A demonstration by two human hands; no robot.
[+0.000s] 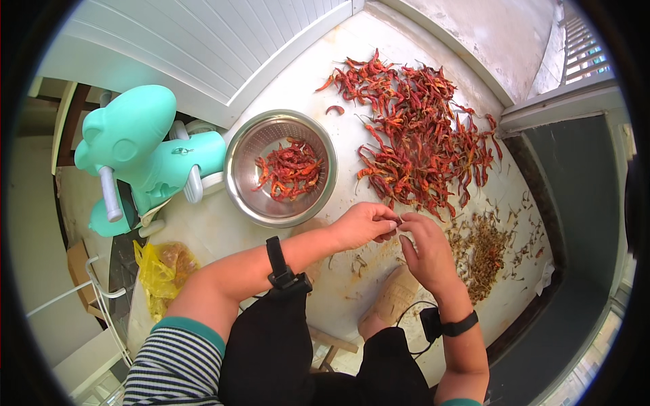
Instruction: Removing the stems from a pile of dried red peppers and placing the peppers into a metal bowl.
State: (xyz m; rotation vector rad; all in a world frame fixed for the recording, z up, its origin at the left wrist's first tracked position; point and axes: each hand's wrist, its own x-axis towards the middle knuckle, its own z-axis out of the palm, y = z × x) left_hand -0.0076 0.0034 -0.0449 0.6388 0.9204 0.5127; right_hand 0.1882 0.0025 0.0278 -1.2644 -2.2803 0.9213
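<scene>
My left hand [364, 225] pinches a small dark red dried chili pepper between thumb and fingers, mostly hidden by them. Against it are the fingertips of my right hand [427, 248]; whether they grip its end is hard to see. Just beyond both hands spreads a large pile of dried red chili peppers [416, 137] on the pale floor. To the left stands a stainless steel colander [244, 203] with a smaller heap of dried chilies [289, 170] inside. Beside my right hand lies a mound of chili stems and brown debris [485, 259].
A turquoise ride-on toy [152, 147] stands left of the colander, near a white panelled door [203, 45]. A yellow plastic bag [161, 274] lies by my left arm. My shoe [396, 294] is below my hands. A dark grey panel [574, 203] bounds the right side.
</scene>
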